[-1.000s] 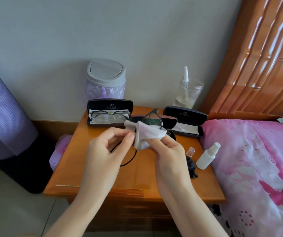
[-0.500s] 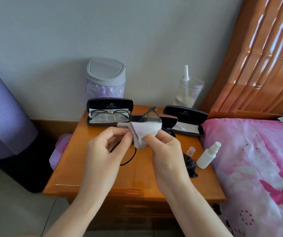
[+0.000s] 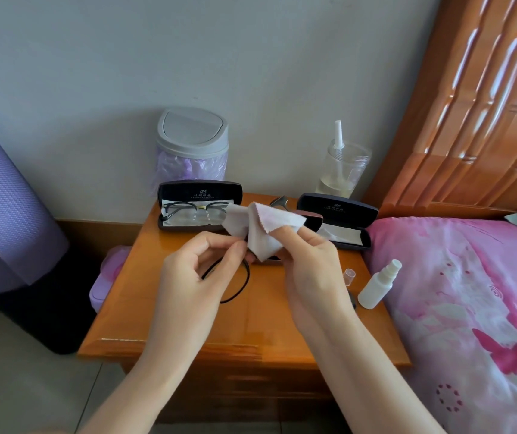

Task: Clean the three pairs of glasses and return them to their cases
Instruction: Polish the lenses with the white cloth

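step: wiping lens | left hand (image 3: 194, 277) pinching dark glasses (image 3: 247, 281) above worktop (image 3: 188, 324) | right hand (image 3: 310, 270) fingers (image 3: 285, 239) gripping cloth (image 3: 263, 227), lens probably hidden beneath | tip: brace frame near lens, light circular strokes, no twisting temples

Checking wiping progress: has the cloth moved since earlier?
Yes. The cloth has shifted upward; its top, earlier near the left case's front edge, now reaches its hinge.
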### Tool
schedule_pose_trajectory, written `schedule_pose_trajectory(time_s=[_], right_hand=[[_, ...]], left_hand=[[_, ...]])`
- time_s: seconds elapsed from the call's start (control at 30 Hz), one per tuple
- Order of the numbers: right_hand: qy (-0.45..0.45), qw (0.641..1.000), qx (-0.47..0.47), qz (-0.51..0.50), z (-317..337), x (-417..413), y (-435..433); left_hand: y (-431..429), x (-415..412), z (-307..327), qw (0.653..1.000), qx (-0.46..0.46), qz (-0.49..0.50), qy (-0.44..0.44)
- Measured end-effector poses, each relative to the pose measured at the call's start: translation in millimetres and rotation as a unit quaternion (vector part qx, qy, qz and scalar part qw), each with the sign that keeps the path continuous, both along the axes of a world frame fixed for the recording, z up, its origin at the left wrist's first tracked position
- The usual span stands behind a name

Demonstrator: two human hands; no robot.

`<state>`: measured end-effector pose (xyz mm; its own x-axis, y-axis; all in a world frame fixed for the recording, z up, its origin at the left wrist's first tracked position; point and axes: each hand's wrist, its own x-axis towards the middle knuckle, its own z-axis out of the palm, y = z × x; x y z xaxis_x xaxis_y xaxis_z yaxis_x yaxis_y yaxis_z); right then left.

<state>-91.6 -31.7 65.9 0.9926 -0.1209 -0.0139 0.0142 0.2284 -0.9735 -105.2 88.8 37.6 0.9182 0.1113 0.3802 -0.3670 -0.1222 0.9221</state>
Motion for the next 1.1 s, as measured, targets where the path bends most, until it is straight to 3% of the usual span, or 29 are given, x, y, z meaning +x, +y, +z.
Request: schedule_pose_trajectory(time_s=[0.33,0.57,0.77,1.1], right_hand=[[0.003,0.998,0.025,-0.064,-6,1,-3],[-0.005,0.999,0.041,-0.031,-13,-12,-3],[-0.003,0.999,-0.033,0.002,-19,-20,2],[-0.004,0.990,-0.133,0.035,-18,-7,-21]], left_hand=[[0,0,-3,0.999,0.019,0.026,0.002],[0,0,-2,1.000,-0.009,0.028,0.011],[2,1,-2,0.999,-0.015,0.031,0.013],[6,0,-1,0.998,0.055,0.031,0.005]])
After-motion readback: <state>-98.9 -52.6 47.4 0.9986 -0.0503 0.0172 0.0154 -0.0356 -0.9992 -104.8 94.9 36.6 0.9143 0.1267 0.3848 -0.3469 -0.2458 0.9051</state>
